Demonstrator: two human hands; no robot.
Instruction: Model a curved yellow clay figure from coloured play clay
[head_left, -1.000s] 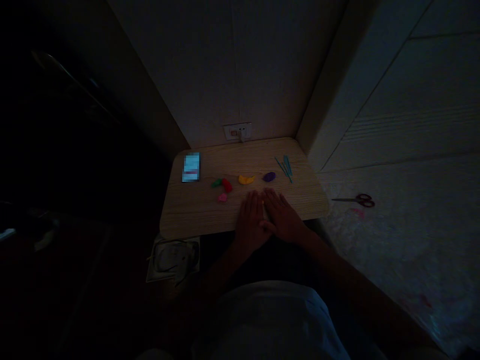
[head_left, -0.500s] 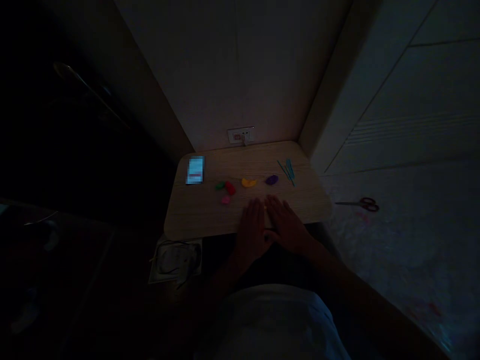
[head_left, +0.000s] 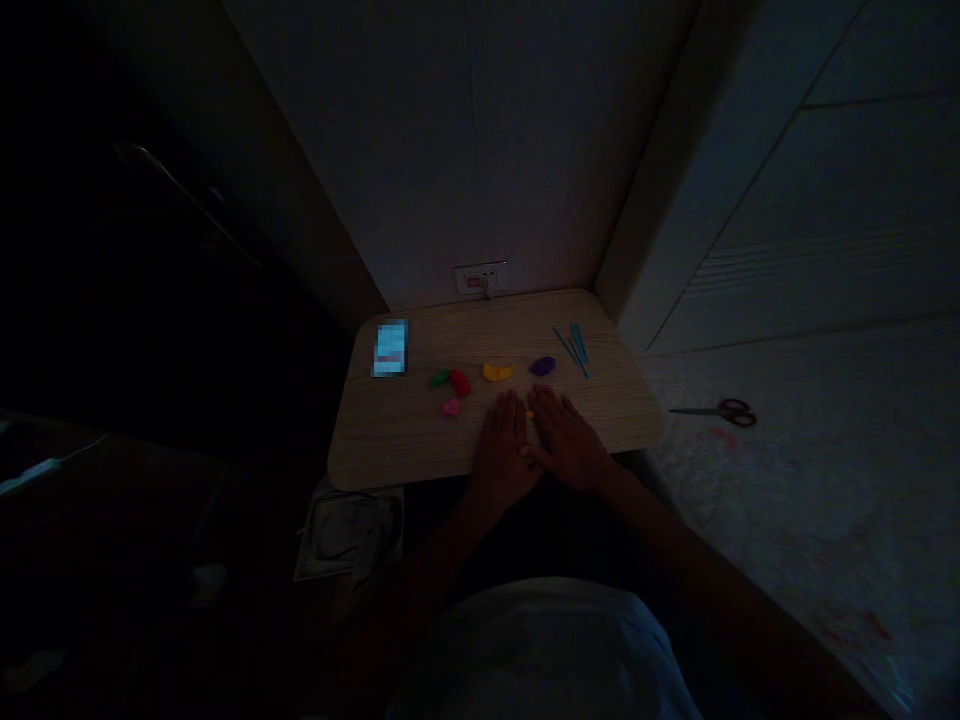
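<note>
My left hand (head_left: 502, 450) lies flat at the front of the small wooden table (head_left: 405, 440), fingers stretched forward. Beside it my right hand (head_left: 566, 437) rests palm down too, its thumb reaching over to the left hand. Between the two hands shows a small bit of yellow clay (head_left: 529, 414), partly hidden by the fingers. Ahead of them lie soft, clay-like lumps: a yellow one (head_left: 496, 372), a purple one (head_left: 543, 366), a red one (head_left: 460, 382), a green one (head_left: 439, 378) and a pink one (head_left: 451, 407).
Thin teal tools (head_left: 577, 345) lie at the table's back right. A lit phone (head_left: 390, 348) is at the back left. Behind, a wall socket (head_left: 480, 279) holds a plug. Scissors (head_left: 731, 412) rest on the pale surface to the right. The room is dim.
My two hands have shifted slightly against each other, and the right thumb now lies over the left hand. The view has tilted a little; the lumps stay put.
</note>
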